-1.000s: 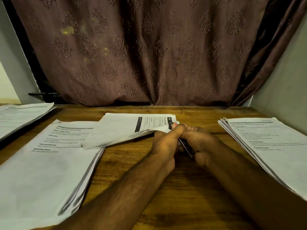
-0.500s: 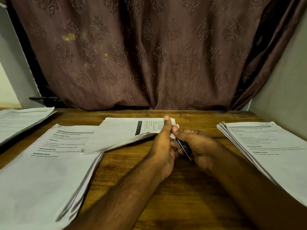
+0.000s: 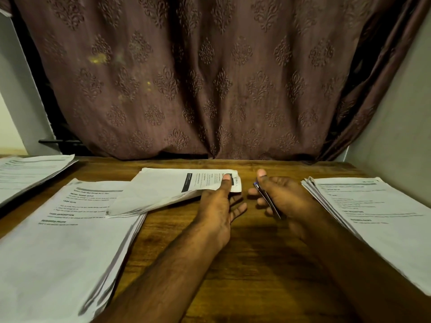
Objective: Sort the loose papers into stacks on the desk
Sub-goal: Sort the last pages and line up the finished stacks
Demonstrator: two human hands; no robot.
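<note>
L hand (image 3: 218, 206) is pinching the right-hand corner of a small sheaf of printed pages (image 3: 168, 190) – thumb pressing on top, fingers curling underneath. The sheaf is lying at the middle of the wooden desk (image 3: 245, 264), its left end resting on the big paper stack (image 3: 63, 241) at near left, its right end lifting slightly off the wood. R hand (image 3: 279, 197) is hovering just beside the L one, apart from it, palm turning inward w/ thumb up – fingers loosely curling around a dark pen (image 3: 268, 199) that is running slantwise across the palm. A third stack (image 3: 373, 217) is sitting on the desk's right side, near the R wrist, edges fanning a bit. A fourth pile (image 3: 30, 173) is lying at far left, partly out of view. Behind the desk a brown patterned curtain (image 3: 210, 78) is hanging, w/ pale walls on both sides.
</note>
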